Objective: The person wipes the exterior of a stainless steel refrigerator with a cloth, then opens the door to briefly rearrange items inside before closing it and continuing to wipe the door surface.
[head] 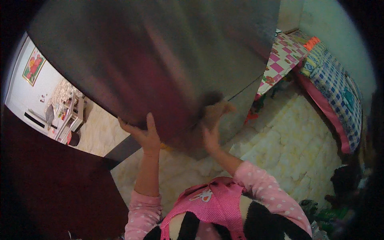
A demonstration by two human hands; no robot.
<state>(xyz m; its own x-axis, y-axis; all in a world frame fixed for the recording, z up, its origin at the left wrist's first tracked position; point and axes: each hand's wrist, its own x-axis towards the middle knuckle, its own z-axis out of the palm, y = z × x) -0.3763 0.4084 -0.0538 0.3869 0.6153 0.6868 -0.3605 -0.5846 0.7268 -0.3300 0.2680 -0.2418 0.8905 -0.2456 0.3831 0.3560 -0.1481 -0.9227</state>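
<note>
A large sheet of dark, partly see-through fabric fills the upper middle of the view. At its lower left edge is my left hand, thumb and fingers spread on the cloth's border; whether it pinches the fabric cannot be told. To its right, my right hand is at the lower part of the cloth, its fingers blurred and bent round a dark bunched spot. Both forearms come out of pink dotted sleeves, above a pink apron.
A bed with a blue checked quilt stands at the right, near a table with a pink checked cover. At the left are a dark red door-like panel and, beyond an opening, a framed flower picture.
</note>
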